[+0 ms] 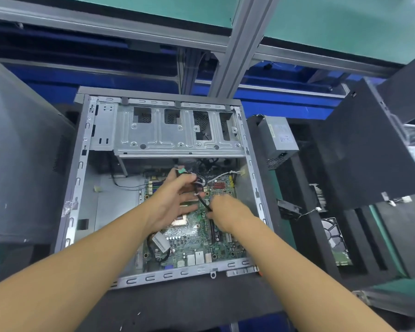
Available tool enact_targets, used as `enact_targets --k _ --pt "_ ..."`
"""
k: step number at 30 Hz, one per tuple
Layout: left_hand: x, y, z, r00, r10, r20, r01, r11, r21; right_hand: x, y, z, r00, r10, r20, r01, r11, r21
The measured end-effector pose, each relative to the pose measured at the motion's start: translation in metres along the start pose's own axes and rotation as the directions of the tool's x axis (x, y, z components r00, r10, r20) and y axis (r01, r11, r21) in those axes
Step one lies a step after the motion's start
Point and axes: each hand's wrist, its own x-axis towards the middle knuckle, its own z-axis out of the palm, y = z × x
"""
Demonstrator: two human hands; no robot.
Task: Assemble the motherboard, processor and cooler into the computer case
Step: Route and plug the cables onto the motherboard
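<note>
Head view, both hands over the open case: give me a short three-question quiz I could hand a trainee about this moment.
1. True or false: the motherboard already lies inside the computer case.
2. What does the left hand grip? A) a screwdriver B) a bundle of cables with a green connector C) a cooler fan
3. Fill in: the right hand pinches the lower end of a ___ cable.
Key: 1 true; 2 B; 3 black.
</note>
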Motion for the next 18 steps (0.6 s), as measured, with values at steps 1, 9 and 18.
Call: enact_targets --k 1,9,18 --pt "-0.002 0.001 -0.002 0.999 -0.017 0.043 0.016 1.000 0.017 -0.003 -0.001 -0.003 1.000 -0.001 0.026 0.001 1.000 0.008" --pt "-0.008 0.005 -0.016 0.999 -0.026 -0.020 0.027 0.999 0.030 -0.044 -0.010 -0.050 0.958 0.127 -0.257 -0.005 0.903 0.429" --pt "-0.014 -0.003 -0.015 0.989 0.142 0.044 -0.149 0.952 0.267 -0.027 -0.018 -0.049 0.857 -0.284 -0.429 0.422 0.865 0.271"
